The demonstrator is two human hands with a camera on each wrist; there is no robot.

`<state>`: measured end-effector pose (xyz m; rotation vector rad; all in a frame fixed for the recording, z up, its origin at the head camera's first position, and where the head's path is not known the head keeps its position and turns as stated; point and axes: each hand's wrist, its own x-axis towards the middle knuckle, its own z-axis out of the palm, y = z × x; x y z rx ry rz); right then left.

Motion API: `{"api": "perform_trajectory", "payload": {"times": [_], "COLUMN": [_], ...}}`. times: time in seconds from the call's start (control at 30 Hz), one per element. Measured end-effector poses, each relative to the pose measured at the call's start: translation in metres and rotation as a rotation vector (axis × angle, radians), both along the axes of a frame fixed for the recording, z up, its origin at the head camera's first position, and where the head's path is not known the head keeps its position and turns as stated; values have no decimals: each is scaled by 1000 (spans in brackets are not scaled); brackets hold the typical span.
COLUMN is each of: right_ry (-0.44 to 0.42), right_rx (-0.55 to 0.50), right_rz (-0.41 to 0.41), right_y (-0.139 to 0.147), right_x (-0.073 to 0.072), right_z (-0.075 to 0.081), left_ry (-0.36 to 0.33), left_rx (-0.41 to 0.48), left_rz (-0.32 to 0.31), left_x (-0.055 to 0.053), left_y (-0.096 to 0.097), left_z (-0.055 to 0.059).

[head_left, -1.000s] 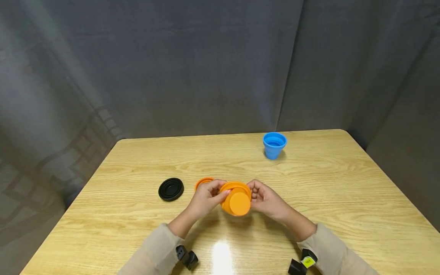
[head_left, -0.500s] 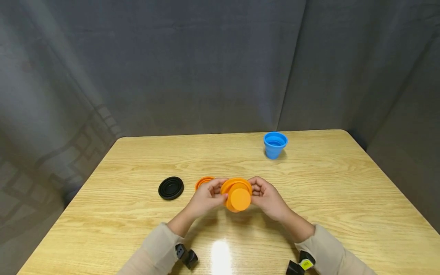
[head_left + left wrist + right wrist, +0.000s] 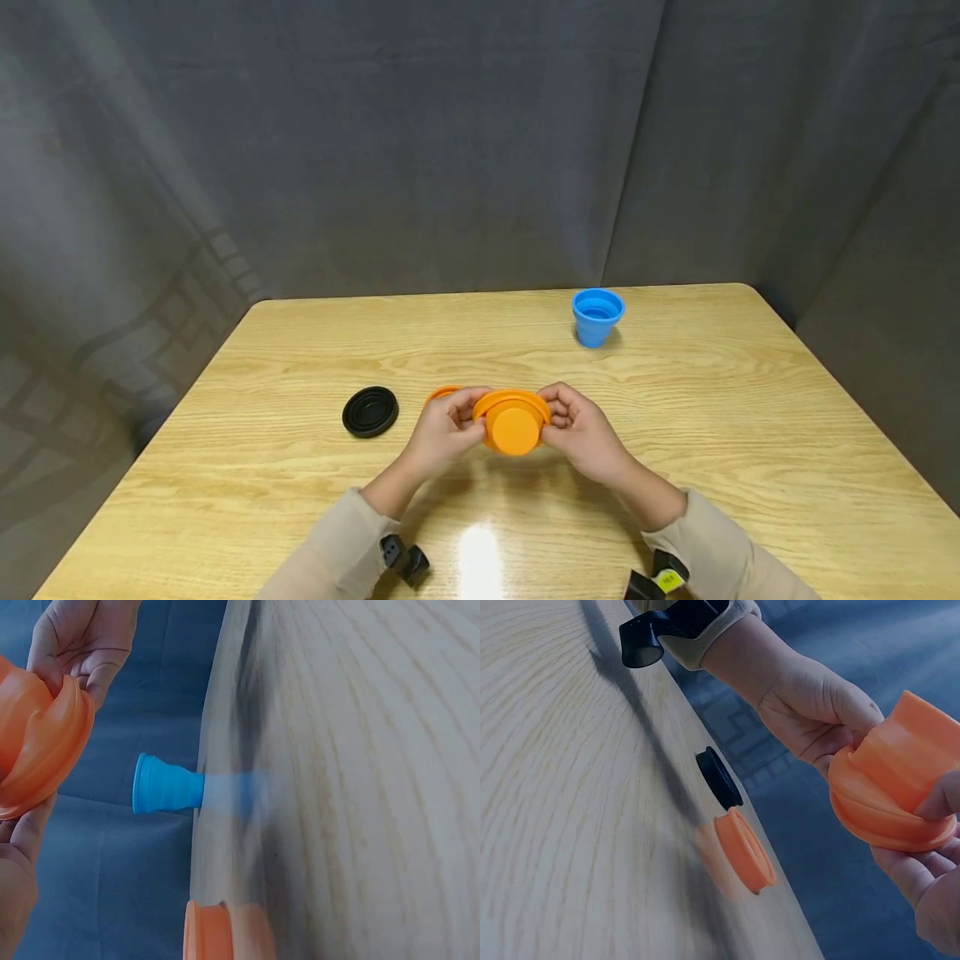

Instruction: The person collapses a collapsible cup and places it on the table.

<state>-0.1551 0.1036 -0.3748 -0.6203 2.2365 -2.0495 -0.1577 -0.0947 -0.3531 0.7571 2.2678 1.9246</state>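
Observation:
Both hands hold an orange collapsible cup (image 3: 515, 429) above the table, its round base turned toward the head camera. My left hand (image 3: 441, 435) pinches its left side between thumb and fingers, while my right hand (image 3: 591, 437) pinches the right side the same way. In the right wrist view the cup (image 3: 892, 787) has a creased, buckled wall near its rim. Behind my left hand, a second orange cup (image 3: 442, 392), flattened into a ring, lies mostly hidden in the head view. To its left rests a flattened black cup (image 3: 371, 412).
A blue collapsible cup (image 3: 597, 317) stands upright and expanded at the back right of the wooden table (image 3: 262, 483). Grey curtains (image 3: 420, 167) hang behind and beside the table. Dark cameras (image 3: 403, 560) are strapped at both wrists.
The held orange cup has turned so its base faces the head camera more squarely and its body looks shorter. Both hands keep their grip and have shifted slightly. The cups on the table stay put.

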Motion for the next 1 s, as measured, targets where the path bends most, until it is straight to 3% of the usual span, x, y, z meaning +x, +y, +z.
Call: {"api": "perform_trajectory", "payload": {"times": [0.17,0.33,0.43,0.67,0.8,1.0], "right_ry": [-10,31,63,80,43,-41], "right_rx": [13,38,52,33,31,-29], "right_rz": [1,30,40,170,234,276], "right_y": [1,5,7,17,23,29], "right_x": [2,3,4,5,2,-6], "right_z": [3,8,12,14,16,14], "left_ry": [59,136,139,50,9,-173], "left_rx": [10,23,53,142,178,290], "left_rz": [-11,-1,-15,-143,-231,-316], "left_x": [-1,-4,-6,-8,-12,-16], "left_y": [-1,-3,-4,-9,-13,-13], "left_z": [-1,-9,-13,-16,-16,-16]}}
